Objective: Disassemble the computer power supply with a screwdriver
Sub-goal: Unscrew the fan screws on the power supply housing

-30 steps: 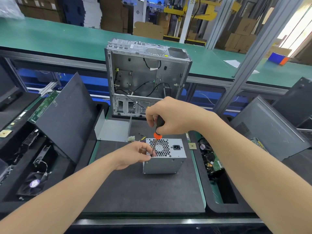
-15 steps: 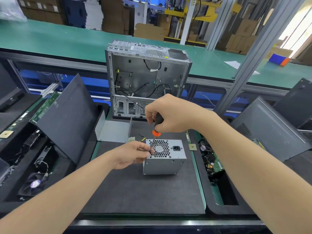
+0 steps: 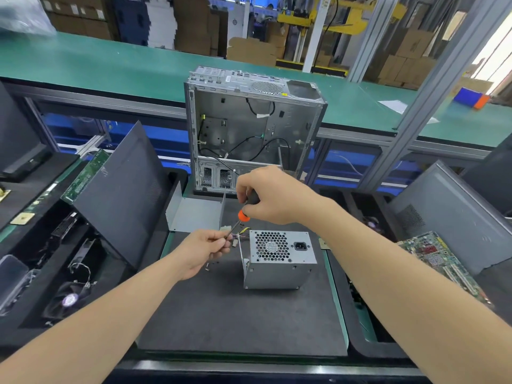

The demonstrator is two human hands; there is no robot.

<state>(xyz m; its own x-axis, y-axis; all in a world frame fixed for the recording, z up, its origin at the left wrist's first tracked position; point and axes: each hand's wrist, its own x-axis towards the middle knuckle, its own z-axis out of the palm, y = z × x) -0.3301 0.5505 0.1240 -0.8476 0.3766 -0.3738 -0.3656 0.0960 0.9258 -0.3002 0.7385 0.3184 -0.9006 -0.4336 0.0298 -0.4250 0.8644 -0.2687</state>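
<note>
Right hand (image 3: 266,200) grips the screwdriver (image 3: 243,215); left hand (image 3: 203,252) pinches at its tip (a screw, probably, though too small to tell). The supply (image 3: 279,261) stands unheld on the mat (image 3: 221,314) beside them — a fumbled screw could bounce away.

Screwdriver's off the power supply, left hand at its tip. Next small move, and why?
Probably the left hand pulls away from the screwdriver tip and drops what it pinches on the mat. Its fingers pinch at the tip, beside the power supply, not on it; the right hand grips the handle. Likely a screw, but it's hidden.
</note>
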